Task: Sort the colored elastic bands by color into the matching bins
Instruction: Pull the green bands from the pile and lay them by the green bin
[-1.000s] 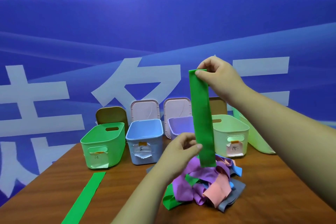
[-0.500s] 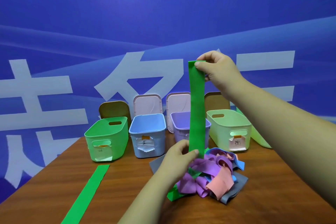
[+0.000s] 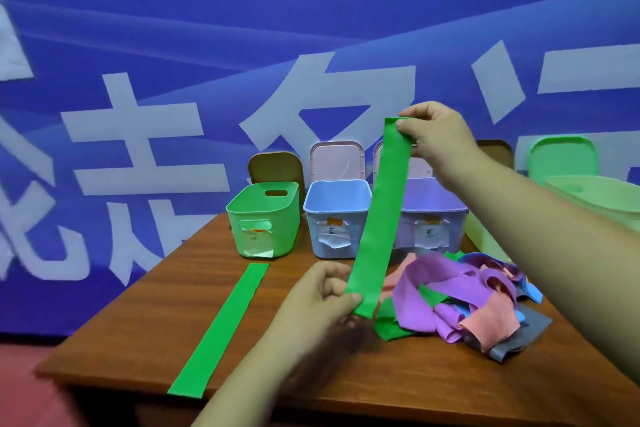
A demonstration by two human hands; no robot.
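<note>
Your left grip (image 3: 322,298) has slid down to the bottom end of the green band (image 3: 379,211), which now slants. Your right grip (image 3: 438,137) pinches its top end and your left the bottom, holding it above the worktop (image 3: 433,378) beside the tangled pile (image 3: 426,291).

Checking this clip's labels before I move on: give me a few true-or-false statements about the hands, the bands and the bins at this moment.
1. The right hand pinches the top end of a green band and the left hand pinches its bottom end. True.
2. A second green band lies flat on the table, in front of the green bin. True.
3. The held green band lies inside the green bin. False: it is held up in the air between the hands, in front of the blue bin and the purple bin.
4. The pile of mixed bands sits left of the green bin. False: it lies to the right, in front of the purple bin.
</note>
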